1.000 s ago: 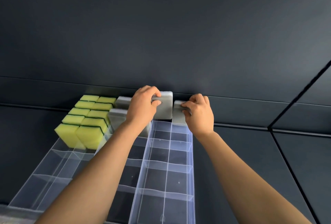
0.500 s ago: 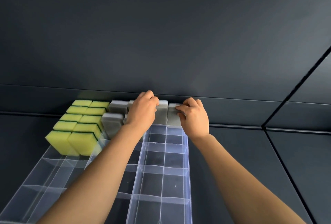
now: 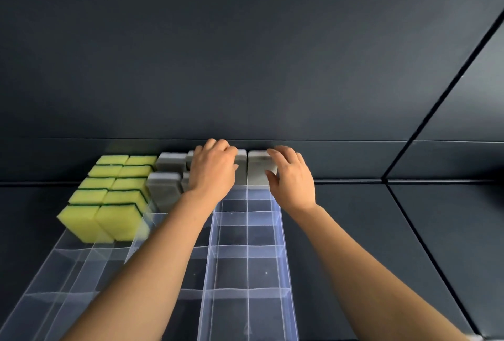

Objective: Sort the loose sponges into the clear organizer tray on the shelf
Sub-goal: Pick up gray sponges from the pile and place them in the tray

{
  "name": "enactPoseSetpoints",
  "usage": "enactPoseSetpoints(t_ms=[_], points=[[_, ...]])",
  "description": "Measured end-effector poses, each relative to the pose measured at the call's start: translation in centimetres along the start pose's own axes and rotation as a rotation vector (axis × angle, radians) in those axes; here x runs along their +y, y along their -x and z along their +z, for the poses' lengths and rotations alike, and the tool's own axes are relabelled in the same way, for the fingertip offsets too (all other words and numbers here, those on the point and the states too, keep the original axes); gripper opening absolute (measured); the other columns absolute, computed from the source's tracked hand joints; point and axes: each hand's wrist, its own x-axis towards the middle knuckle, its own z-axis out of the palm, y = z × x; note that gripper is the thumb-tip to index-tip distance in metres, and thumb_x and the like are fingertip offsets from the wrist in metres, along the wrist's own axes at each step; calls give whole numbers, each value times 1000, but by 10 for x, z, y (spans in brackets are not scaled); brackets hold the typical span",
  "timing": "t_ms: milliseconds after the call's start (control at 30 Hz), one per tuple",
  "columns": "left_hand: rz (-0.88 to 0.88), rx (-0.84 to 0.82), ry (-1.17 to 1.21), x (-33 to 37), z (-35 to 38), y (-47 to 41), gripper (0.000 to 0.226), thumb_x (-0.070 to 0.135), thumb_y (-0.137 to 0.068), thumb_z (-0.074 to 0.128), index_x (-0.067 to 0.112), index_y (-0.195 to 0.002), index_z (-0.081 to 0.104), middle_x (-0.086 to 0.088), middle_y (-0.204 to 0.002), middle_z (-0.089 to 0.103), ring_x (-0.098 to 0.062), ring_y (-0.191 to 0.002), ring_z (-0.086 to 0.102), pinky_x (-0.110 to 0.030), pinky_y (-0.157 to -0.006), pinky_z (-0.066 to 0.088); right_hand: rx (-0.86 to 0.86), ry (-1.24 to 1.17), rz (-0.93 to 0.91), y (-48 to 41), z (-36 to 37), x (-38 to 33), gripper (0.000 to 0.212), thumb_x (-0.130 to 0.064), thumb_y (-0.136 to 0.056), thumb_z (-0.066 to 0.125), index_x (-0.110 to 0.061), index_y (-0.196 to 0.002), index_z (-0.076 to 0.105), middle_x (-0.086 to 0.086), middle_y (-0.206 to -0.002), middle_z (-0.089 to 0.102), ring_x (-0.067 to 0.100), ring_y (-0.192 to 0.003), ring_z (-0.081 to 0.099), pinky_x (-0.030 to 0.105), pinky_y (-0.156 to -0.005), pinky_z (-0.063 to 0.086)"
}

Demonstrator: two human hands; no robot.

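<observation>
Seating step, far edge of organizer tray (image 3: 285,248). Left hand (image 3: 212,171) curls round left grey sponge (image 3: 242,170); right hand (image 3: 293,179) slack, touching right grey sponge (image 3: 257,168). Next likely: let go, fill near cells.

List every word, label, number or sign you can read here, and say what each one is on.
None: no words, numbers or signs show anywhere.
Yellow sponges: blank.
Grey sponges: blank where visible; the left hand and right hand each hide part of one.
Clear tray: no print.
Dark shelf: no print.
</observation>
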Motion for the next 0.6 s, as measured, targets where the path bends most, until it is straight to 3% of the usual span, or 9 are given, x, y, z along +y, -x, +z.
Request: enactPoseSetpoints(t_ms=[167, 267, 433, 600], points=[[165, 23, 63, 27, 1, 11, 27, 18, -84, 63, 12, -110, 63, -3, -119, 58, -25, -114, 47, -37, -91, 37, -1, 57, 83, 25, -14, 16, 46, -18, -85, 62, -9, -130, 51, 7, -132, 53, 29, -119, 47, 38, -96, 40], [264, -3, 64, 51, 7, 16, 25, 12, -81, 62, 13, -106, 63, -3, -119, 57, -25, -118, 46, -37, -94, 37, -21, 128, 160, 47, -26, 32, 49, -24, -86, 61, -11, -132, 49, 7, -135, 50, 28, -124, 43, 38, -99, 37], [383, -61, 65, 94, 23, 21, 31, 14, -85, 58, 14, -116, 57, -2, -132, 49, -21, -130, 35, -33, -103, 28, -81, 242, 287, 84, -48, 65, 53, -31, -86, 60, -14, -134, 44, 5, -138, 44, 26, -128, 36, 35, -101, 32], [494, -107, 99, 158, 30, 24, 28, 13, -84, 60, 14, -112, 59, -1, -124, 54, -21, -119, 44, -33, -95, 38, -86, 306, 403, 126, -83, 110, 52, -34, -87, 59, -17, -133, 43, 4, -137, 44, 24, -130, 33, 34, -103, 31]])
